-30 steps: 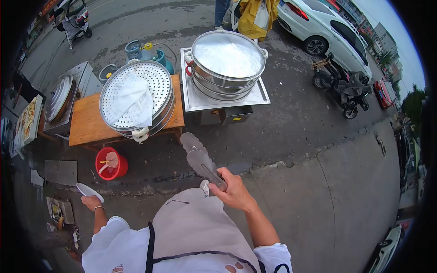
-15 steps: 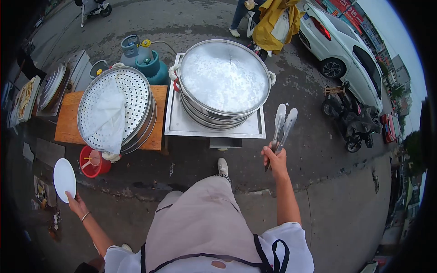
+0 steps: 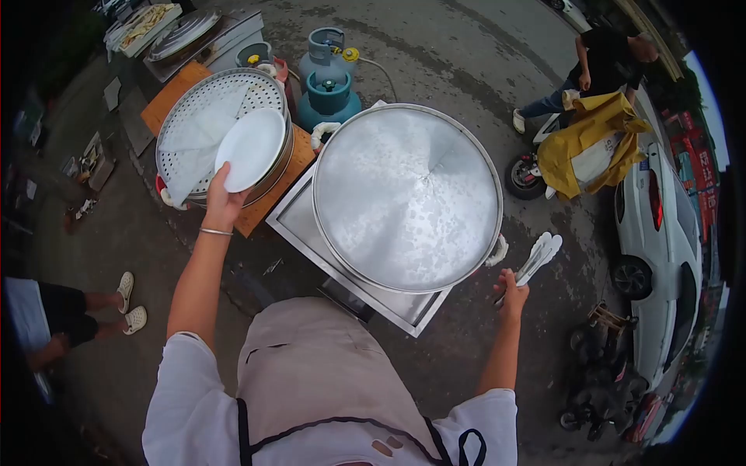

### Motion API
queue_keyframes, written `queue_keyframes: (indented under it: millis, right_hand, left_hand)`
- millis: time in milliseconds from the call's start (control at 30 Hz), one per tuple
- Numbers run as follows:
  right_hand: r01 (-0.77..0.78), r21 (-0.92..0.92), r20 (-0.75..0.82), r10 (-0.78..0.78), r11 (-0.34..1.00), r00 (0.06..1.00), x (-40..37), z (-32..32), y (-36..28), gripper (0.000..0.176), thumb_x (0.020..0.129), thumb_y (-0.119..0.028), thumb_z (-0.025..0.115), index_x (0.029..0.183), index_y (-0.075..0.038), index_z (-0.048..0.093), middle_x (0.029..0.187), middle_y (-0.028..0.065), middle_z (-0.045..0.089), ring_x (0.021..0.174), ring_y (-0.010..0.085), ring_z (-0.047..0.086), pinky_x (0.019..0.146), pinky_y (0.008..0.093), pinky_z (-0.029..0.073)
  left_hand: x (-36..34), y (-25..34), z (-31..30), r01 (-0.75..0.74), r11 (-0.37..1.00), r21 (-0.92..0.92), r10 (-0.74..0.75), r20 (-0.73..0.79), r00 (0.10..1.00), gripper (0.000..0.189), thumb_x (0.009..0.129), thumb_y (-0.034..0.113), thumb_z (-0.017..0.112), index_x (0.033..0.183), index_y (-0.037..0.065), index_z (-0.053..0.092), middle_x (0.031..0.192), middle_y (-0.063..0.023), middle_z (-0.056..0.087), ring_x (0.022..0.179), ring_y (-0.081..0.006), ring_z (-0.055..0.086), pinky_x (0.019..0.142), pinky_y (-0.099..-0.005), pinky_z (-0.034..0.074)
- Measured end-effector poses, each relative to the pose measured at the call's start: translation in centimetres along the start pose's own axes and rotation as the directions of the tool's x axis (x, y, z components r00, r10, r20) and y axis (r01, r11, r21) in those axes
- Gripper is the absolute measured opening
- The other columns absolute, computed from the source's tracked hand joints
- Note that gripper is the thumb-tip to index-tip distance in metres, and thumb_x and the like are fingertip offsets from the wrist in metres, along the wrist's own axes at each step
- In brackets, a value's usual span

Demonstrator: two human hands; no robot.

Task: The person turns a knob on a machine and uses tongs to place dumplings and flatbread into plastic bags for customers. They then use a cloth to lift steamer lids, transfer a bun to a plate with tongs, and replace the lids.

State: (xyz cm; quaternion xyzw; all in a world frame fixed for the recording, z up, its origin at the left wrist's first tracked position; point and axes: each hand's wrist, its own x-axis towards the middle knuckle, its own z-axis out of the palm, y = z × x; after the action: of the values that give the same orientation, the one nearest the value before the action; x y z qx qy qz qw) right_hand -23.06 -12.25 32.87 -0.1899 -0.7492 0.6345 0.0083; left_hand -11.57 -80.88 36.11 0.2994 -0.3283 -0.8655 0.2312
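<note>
In my left hand (image 3: 224, 203) is a white oval plate (image 3: 252, 147), gripped by its near edge. It hangs over the right part of a perforated steamer tray (image 3: 260, 83), where a white cloth (image 3: 203, 128) also lies. My right hand (image 3: 511, 295) is closed around metal tongs (image 3: 538, 260), whose pale tips are near each other with nothing seen between them. Between my hands stands a large round steamer with a domed metal lid (image 3: 408, 202), wet with droplets. The tongs are just beyond its right handle (image 3: 497, 251), which is wrapped in white cloth.
Under the big steamer is a metal stand (image 3: 291, 225), next to a wooden table (image 3: 260, 220). Gas cylinders (image 3: 329, 99) stand behind. A person (image 3: 610, 66) is beside a scooter with a yellow cover (image 3: 587, 147); another person (image 3: 66, 314) is at left. A white car (image 3: 653, 233) is parked right.
My view has turned. My left hand has brought the plate up from the lower left to over the perforated tray. The tongs' tips have come closer together. A person now shows at left.
</note>
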Motion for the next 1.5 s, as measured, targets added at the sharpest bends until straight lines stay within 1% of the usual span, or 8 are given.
queue_keyframes:
  millis: [233, 500, 533, 733, 967, 1167, 1433, 1500]
  right_hand:
    - [-0.067, -0.105, 0.032, 0.07, 0.992, 0.997, 1.7, 1.0, 0.1, 0.04, 0.091, -0.036, 0.067, 0.109, 0.0, 0.062, 0.101, 0.0091, 0.068, 0.083, 0.0143, 0.065, 0.053, 0.0265, 0.052]
    - [-0.019, -0.167, -0.018, 0.016, 0.986, 1.0, 4.1, 3.4, 0.6, 0.034, 0.092, -0.035, 0.065, 0.1, -0.002, 0.062, 0.079, 0.0036, 0.063, 0.064, 0.0129, 0.061, 0.046, 0.0263, 0.045]
    - [-0.015, -0.17, -0.031, 0.01, 0.985, 0.999, 4.5, 3.2, 1.0, 0.033, 0.093, -0.034, 0.065, 0.098, -0.002, 0.062, 0.077, 0.0036, 0.063, 0.061, 0.013, 0.06, 0.045, 0.0269, 0.045]
    - [0.066, -0.178, -0.074, -0.08, 0.982, 0.994, 4.8, 2.8, 1.8, 0.024, 0.093, -0.023, 0.065, 0.094, 0.001, 0.062, 0.073, 0.0038, 0.061, 0.054, 0.0126, 0.056, 0.045, 0.029, 0.046]
    - [-0.014, -0.213, -0.132, -0.015, 0.977, 0.991, 1.4, 3.7, 1.1, 0.024, 0.093, -0.021, 0.064, 0.099, 0.002, 0.061, 0.079, 0.0048, 0.062, 0.059, 0.0117, 0.058, 0.048, 0.0262, 0.05]
    - [-0.053, -0.208, -0.205, 0.01, 0.977, 0.979, -1.3, 4.8, 0.9, 0.021, 0.093, -0.023, 0.065, 0.093, -0.001, 0.063, 0.073, 0.0029, 0.061, 0.056, 0.0114, 0.057, 0.047, 0.0268, 0.047]
    - [-0.228, 0.019, -0.241, 0.226, 0.973, 0.944, -3.3, 4.3, 0.9, 0.032, 0.094, -0.034, 0.064, 0.092, -0.003, 0.064, 0.073, 0.0024, 0.062, 0.061, 0.0134, 0.062, 0.052, 0.0285, 0.055]
    - [-0.217, 0.112, -0.314, 0.242, 0.97, 0.918, -2.7, 3.1, 2.8, 0.02, 0.092, -0.02, 0.065, 0.091, 0.0, 0.063, 0.077, 0.0064, 0.066, 0.061, 0.0153, 0.064, 0.053, 0.0291, 0.057]
  left_hand:
    - [5.3, -5.3, 6.7, 0.085, 0.993, 0.079, -0.077, -0.107, 0.991, 0.045, 0.093, 0.029, 0.058, 0.134, 0.011, 0.049, 0.127, -0.0075, 0.059, 0.114, -0.0235, 0.058, 0.097, -0.042, 0.047]
    - [13.2, -8.2, 9.7, 0.129, 0.97, 0.205, -0.09, -0.186, 0.978, 0.035, 0.091, 0.038, 0.061, 0.116, 0.014, 0.059, 0.102, -0.0004, 0.063, 0.082, -0.0133, 0.055, 0.071, -0.0328, 0.041]
    - [14.3, -8.9, 9.5, 0.167, 0.974, 0.15, -0.147, -0.136, 0.98, 0.044, 0.089, 0.039, 0.062, 0.122, 0.011, 0.056, 0.11, -0.004, 0.062, 0.097, -0.0178, 0.057, 0.085, -0.0371, 0.037]
    - [18.9, -12.5, 10.0, 0.234, 0.969, 0.079, -0.229, -0.072, 0.971, 0.05, 0.093, 0.04, 0.056, 0.13, 0.007, 0.053, 0.119, -0.0078, 0.062, 0.11, -0.0228, 0.058, 0.095, -0.0398, 0.039]
    - [22.2, -15.6, 11.9, 0.386, 0.921, -0.058, -0.389, -0.058, 0.919, 0.054, 0.09, 0.046, 0.054, 0.125, 0.005, 0.054, 0.113, -0.011, 0.062, 0.096, -0.0245, 0.064, 0.079, -0.0402, 0.053]
    - [23.1, -14.5, 14.3, 0.407, 0.911, 0.069, -0.404, -0.054, 0.913, 0.052, 0.092, 0.047, 0.051, 0.127, 0.008, 0.052, 0.114, -0.0094, 0.062, 0.097, -0.024, 0.063, 0.077, -0.0386, 0.053]
    - [25.4, -16.3, 15.2, 0.364, 0.93, 0.053, -0.367, 0.05, 0.929, 0.047, 0.091, 0.032, 0.057, 0.123, -0.003, 0.053, 0.115, -0.0174, 0.063, 0.1, -0.0299, 0.064, 0.088, -0.0401, 0.053]
    - [29.2, -18.9, 12.7, 0.4, 0.915, 0.058, -0.404, 0.123, 0.906, 0.045, 0.092, 0.029, 0.053, 0.125, -0.001, 0.053, 0.119, -0.0185, 0.062, 0.106, -0.0329, 0.062, 0.096, -0.0433, 0.049]
